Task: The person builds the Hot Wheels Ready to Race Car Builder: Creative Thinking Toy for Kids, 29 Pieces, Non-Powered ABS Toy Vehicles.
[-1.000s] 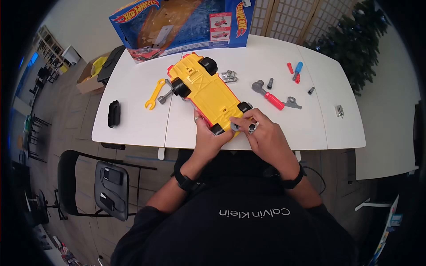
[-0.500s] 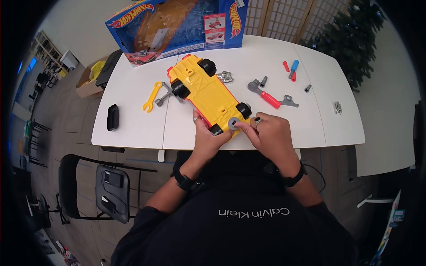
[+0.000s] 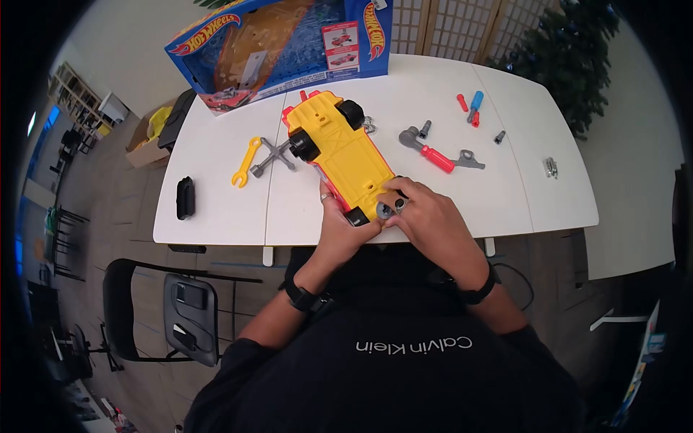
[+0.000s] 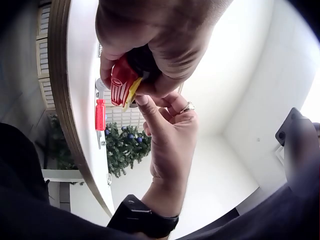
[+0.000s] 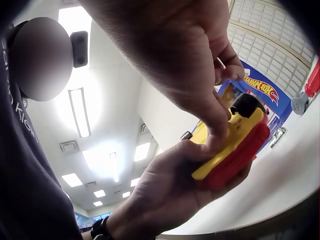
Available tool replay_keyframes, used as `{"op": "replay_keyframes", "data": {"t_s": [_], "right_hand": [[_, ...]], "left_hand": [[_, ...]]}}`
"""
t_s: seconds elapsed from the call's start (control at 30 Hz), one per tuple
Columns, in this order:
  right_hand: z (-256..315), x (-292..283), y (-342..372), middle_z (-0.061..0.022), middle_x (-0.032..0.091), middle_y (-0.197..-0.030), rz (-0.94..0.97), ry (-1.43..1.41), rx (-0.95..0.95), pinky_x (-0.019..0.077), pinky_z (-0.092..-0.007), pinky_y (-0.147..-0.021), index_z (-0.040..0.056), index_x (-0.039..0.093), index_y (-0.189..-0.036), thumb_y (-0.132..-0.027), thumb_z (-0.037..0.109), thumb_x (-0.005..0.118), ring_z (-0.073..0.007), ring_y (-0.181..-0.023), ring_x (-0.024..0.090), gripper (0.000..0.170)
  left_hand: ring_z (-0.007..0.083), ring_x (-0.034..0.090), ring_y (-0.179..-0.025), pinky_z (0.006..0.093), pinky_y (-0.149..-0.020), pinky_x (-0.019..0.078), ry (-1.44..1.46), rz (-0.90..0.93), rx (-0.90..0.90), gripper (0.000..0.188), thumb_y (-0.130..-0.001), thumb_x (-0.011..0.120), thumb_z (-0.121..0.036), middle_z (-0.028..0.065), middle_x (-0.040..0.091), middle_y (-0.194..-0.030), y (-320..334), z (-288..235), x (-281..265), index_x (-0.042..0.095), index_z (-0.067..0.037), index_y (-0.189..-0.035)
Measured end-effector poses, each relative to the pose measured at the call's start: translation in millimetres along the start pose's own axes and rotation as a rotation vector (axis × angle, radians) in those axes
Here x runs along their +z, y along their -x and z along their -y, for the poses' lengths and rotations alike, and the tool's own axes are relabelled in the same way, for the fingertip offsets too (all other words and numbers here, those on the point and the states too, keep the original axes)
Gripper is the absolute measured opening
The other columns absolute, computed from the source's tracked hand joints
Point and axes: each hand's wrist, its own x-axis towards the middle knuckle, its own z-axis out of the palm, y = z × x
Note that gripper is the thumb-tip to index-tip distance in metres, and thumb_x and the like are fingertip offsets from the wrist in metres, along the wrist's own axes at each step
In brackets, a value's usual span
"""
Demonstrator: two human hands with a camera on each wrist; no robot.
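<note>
A toy car (image 3: 346, 159) is held underside up over the table's near edge, showing its yellow base, black wheels and red body. My left hand (image 3: 345, 232) grips its near end by a black wheel (image 3: 356, 216), with the thumb on the yellow base. At that same end, my right hand (image 3: 438, 222) pinches a grey round disc (image 3: 383, 211) on the underside between thumb and fingers, which partly hide it. In the right wrist view the right thumb and fingers press close over the yellow base (image 5: 231, 142), while the left hand (image 5: 165, 187) supports the red body from below.
Left of the car lie a grey cross wrench (image 3: 273, 158), a yellow wrench (image 3: 246, 162) and a black case (image 3: 185, 198). To the right are a red-handled hammer (image 3: 433, 154), a grey saw-like piece (image 3: 469, 160), a blue-handled screwdriver (image 3: 476, 102) and small bolts. The Hot Wheels box (image 3: 278, 54) stands behind.
Half a second ago the right fingers were spread back and the grey disc showed more fully; now they close over it again. The car has shifted slightly right, uncovering more of the cross wrench.
</note>
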Motion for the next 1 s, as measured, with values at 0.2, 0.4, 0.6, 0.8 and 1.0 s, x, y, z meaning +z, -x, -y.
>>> {"op": "replay_keyframes", "data": {"t_s": [0.2,0.4,0.6,0.8,1.0], "right_hand": [[-11,5,5,-0.0026,0.075,-0.119,0.025,0.063,-0.127,0.0565,-0.0338,-0.072,0.0056,0.078,-0.113,-0.082,0.003,0.073,-0.019,-0.091,0.066,0.032],[-12,21,14,-0.0008,0.07,-0.102,-0.065,0.114,-0.125,0.0512,-0.0336,-0.081,0.0073,0.077,-0.12,-0.084,0.005,0.071,-0.0174,-0.092,0.063,0.037],[-7,28,20,-0.0013,0.066,-0.1,-0.177,0.13,-0.135,0.0468,-0.0375,-0.091,0.0063,0.075,-0.126,-0.084,0.006,0.07,-0.0173,-0.093,0.06,0.042],[0,27,21,-0.0001,0.069,-0.105,-0.209,0.151,-0.077,0.0455,-0.042,-0.093,0.0068,0.076,-0.121,-0.081,0.008,0.072,-0.0195,-0.095,0.062,0.041],[-8,18,18,-0.0064,0.068,-0.115,-0.234,-0.05,-0.143,0.0437,-0.0425,-0.103,0.0044,0.073,-0.125,-0.09,0.015,0.073,-0.0231,-0.106,0.062,0.036]], "left_hand": [[0.0215,0.06,-0.128,0.0357,-0.11,0.0505,-0.032,-0.008,-0.071,0.089,-0.076,0.08,0.009,0.0115,0.055,-0.135,0,-2,-2,0.027,-0.009,-0.146],[0.0222,0.057,-0.133,0.0363,-0.111,0.0506,0.033,0.048,-0.047,0.101,-0.079,0.075,0.01,0.014,0.052,-0.142,1,-4,-5,0.013,-0.008,-0.157],[0.0228,0.059,-0.133,0.0392,-0.112,0.0516,0.111,0.04,-0.014,0.089,-0.083,0.072,0.014,0.0126,0.054,-0.142,2,-1,-7,0.023,-0.011,-0.153],[0.0235,0.061,-0.131,0.0399,-0.11,0.0525,0.114,0.057,0.002,0.088,-0.085,0.072,0.013,0.0125,0.054,-0.142,2,-4,-6,0.022,-0.012,-0.154],[0.0218,0.06,-0.13,0.0368,-0.109,0.0512,0.145,0.087,-0.034,0.095,-0.089,0.073,0.01,0.0139,0.053,-0.142,0,-28,-10,0.011,-0.011,-0.158]]}}
